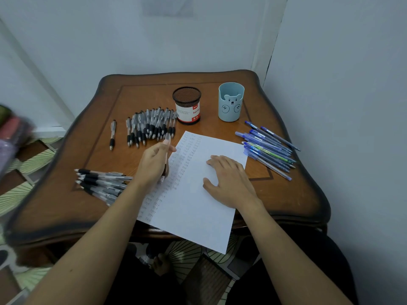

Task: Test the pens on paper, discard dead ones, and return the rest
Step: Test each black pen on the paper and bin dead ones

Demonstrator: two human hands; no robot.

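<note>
Closest thing is the white paper sheet (198, 216). It's smooth and flat, sits at an angle, and its near corner hangs off the front edge of the worktop (66, 205), which is glossy brown wood with a dark, wavy rim.

The left hand (152, 164) is over the sheet's left side, where there are columns of tiny scribbles. Its fingers (160, 150) are curled round a clear-barrelled pen (167, 142) with a dark grip, tip pointing down at the paper. Can't tell if the tip actually touches. The right hand (229, 179) lies flat on the blank right half with the fingers spread and straight, pressing the sheet down.

Left of the left wrist there's a fanned bundle of black-grip pens (101, 181) lying sideways. Further back is a bigger row of the same clear-plastic pens (149, 126), packed side by side, with a lone pen (112, 134) off to its left. On the right edge there's a heap of slim blue stick pens (268, 148), with one greenish one mixed in.

At the back stand two upright holders. One is a round black mesh cup (187, 105) with a red-and-white label, and to its right is a matte pale-blue cup (231, 102) with a bear face.
</note>
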